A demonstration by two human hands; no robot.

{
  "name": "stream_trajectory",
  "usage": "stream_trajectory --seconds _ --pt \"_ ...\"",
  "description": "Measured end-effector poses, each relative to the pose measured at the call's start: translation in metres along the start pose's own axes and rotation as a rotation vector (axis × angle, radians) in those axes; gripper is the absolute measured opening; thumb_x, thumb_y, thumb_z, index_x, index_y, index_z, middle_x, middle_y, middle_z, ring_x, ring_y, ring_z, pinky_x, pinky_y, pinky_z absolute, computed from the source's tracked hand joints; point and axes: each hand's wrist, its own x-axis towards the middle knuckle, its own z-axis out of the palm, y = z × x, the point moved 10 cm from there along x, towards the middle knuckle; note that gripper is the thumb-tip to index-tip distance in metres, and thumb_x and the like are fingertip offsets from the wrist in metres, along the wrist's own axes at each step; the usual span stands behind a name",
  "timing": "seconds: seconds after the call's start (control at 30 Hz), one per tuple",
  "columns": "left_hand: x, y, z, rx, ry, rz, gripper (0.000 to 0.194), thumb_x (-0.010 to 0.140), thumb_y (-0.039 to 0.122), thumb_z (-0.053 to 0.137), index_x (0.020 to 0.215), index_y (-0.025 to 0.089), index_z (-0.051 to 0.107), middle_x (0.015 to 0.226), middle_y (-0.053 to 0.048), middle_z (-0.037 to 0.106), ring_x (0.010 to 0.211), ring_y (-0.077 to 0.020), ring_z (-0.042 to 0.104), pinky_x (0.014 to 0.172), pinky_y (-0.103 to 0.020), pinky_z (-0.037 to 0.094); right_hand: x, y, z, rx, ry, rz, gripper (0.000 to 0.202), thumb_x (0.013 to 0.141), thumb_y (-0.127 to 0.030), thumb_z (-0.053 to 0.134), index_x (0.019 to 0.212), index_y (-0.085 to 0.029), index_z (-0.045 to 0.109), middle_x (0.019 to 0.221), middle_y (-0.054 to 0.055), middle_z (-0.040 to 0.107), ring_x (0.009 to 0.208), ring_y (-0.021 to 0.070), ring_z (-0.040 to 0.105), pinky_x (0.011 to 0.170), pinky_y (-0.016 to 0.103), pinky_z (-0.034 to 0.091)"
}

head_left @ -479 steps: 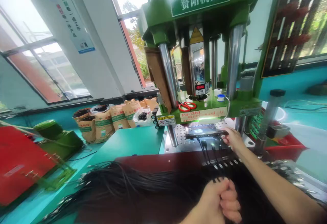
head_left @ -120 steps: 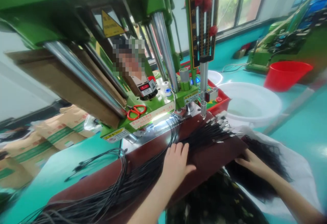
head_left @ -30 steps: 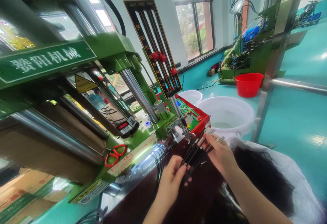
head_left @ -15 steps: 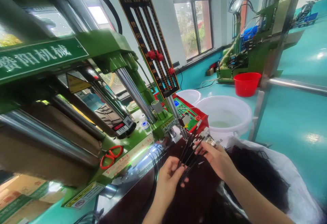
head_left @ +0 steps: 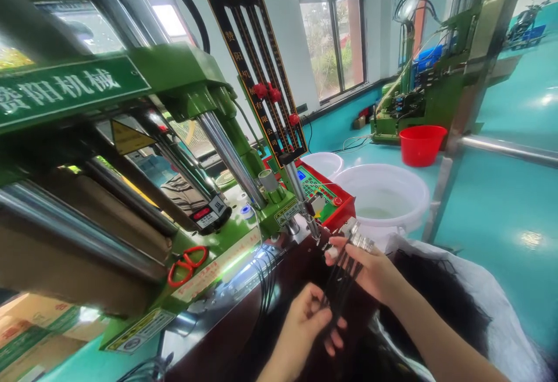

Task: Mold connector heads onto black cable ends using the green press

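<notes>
My right hand [head_left: 372, 268] is closed round a bundle of thin black cables [head_left: 342, 280] near their upper ends, where silvery connectors [head_left: 361, 241] stick out past the fingers. Lower and to the left, my left hand [head_left: 307, 324] has thumb and forefinger closed on the same cables, with its other fingers curled loosely beneath. Both hands are above a dark brown tabletop [head_left: 235, 341]. More black cables [head_left: 265, 280] hang over the table edge from the metal plate [head_left: 248, 268] of the green press [head_left: 187, 74].
Red-handled scissors [head_left: 187, 266] lie on the press bed. Behind my hands stand a red control box [head_left: 346, 204] and a large white tub [head_left: 383, 190]. At right, a white sack [head_left: 501, 306] holds a black mass. A red bucket [head_left: 421, 146] is farther off.
My left hand has moved right and down along the cables. The cables now hang more steeply below my right hand, which has shifted slightly. The view has moved a little.
</notes>
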Motion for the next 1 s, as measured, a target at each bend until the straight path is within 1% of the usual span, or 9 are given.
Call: stream_trajectory --seconds 0.13,0.23,0.33,0.43,0.53,0.63,0.77,0.9,1.0 --pt "-0.016 -0.049 0.023 -0.12 -0.146 -0.136 0.038 0.067 0.044 0.063 0.082 0.017 0.041 0.068 -0.008 0.066 0.051 -0.0157 0.061 0.045 -0.023 0.043 -0.011 0.017 0.02 -0.214 -0.217 0.115 0.018 0.082 -0.028 0.052 0.082 -0.016 0.066 0.079 0.008 0.068 0.079 0.0209 0.061 0.08 0.038 0.041" --pt "-0.028 -0.065 0.045 -0.19 -0.231 -0.24 0.054 0.053 0.036 0.076 0.094 0.014 0.05 0.077 -0.01 0.066 0.066 -0.0186 0.064 0.06 -0.028 0.047 -0.026 0.034 0.041 -0.426 -0.401 0.181 0.02 0.081 -0.027 0.053 0.079 -0.014 0.068 0.085 0.01 0.067 0.089 0.0232 0.059 0.087 0.038 0.038" --pt "-0.02 -0.049 0.044 -0.351 -0.059 -0.107 0.053 0.049 0.038 0.077 0.089 0.013 0.054 0.074 -0.007 0.065 0.063 -0.0173 0.062 0.059 -0.027 0.046 -0.042 0.062 0.049 -0.461 -0.495 0.394 0.021 0.079 -0.029 0.056 0.09 -0.015 0.067 0.086 0.008 0.067 0.081 0.0213 0.062 0.076 0.034 0.047" --pt "-0.009 -0.037 0.035 -0.449 0.146 0.014 0.039 0.064 0.048 0.064 0.076 0.013 0.052 0.044 0.001 0.052 0.036 -0.0093 0.048 0.039 -0.021 0.037 -0.041 0.074 0.04 -0.512 -0.446 0.525 0.03 0.078 -0.03 0.058 0.105 -0.018 0.062 0.087 0.007 0.067 0.058 0.015 0.062 0.051 0.024 0.049" --pt "-0.001 -0.037 0.042 -0.499 0.155 -0.017 0.039 0.067 0.051 0.06 0.071 0.014 0.05 0.036 0.006 0.04 0.027 -0.0051 0.032 0.031 -0.019 0.024 -0.01 0.043 0.042 -0.523 -0.367 0.31 0.037 0.08 -0.029 0.056 0.117 -0.023 0.055 0.108 0.007 0.062 0.084 0.0163 0.062 0.066 0.024 0.05" --pt "0.003 -0.037 0.045 -0.485 0.144 -0.085 0.04 0.065 0.051 0.061 0.07 0.013 0.05 0.039 0.006 0.041 0.03 -0.0038 0.031 0.032 -0.019 0.023 0.015 0.01 0.06 -0.666 -0.425 0.104 0.032 0.084 -0.028 0.051 0.115 -0.026 0.056 0.118 0.002 0.056 0.113 0.0183 0.045 0.096 0.034 0.033" --pt "0.009 -0.033 0.04 -0.474 0.156 -0.106 0.042 0.062 0.053 0.062 0.069 0.013 0.05 0.042 0.005 0.043 0.033 -0.0051 0.034 0.034 -0.02 0.027 0.017 0.02 0.087 -1.024 -0.72 0.114 0.028 0.086 -0.029 0.043 0.105 -0.027 0.064 0.107 0.0 0.062 0.104 0.0198 0.053 0.096 0.036 0.034" --pt "0.014 -0.032 0.023 -0.53 0.224 -0.057 0.04 0.065 0.052 0.059 0.071 0.013 0.05 0.044 0.004 0.046 0.034 -0.0062 0.038 0.036 -0.021 0.031 0.014 0.031 0.09 -1.107 -0.754 0.115 0.031 0.088 -0.032 0.039 0.104 -0.025 0.065 0.1 0.001 0.066 0.094 0.0194 0.059 0.086 0.031 0.043" --pt "0.016 -0.031 0.023 -0.467 0.151 -0.067 0.042 0.067 0.052 0.057 0.073 0.01 0.053 0.046 0.0 0.051 0.034 -0.009 0.045 0.036 -0.022 0.036 0.014 0.034 0.09 -1.154 -0.77 0.093 0.032 0.088 -0.032 0.038 0.106 -0.024 0.064 0.102 0.002 0.065 0.096 0.0206 0.058 0.086 0.032 0.042"
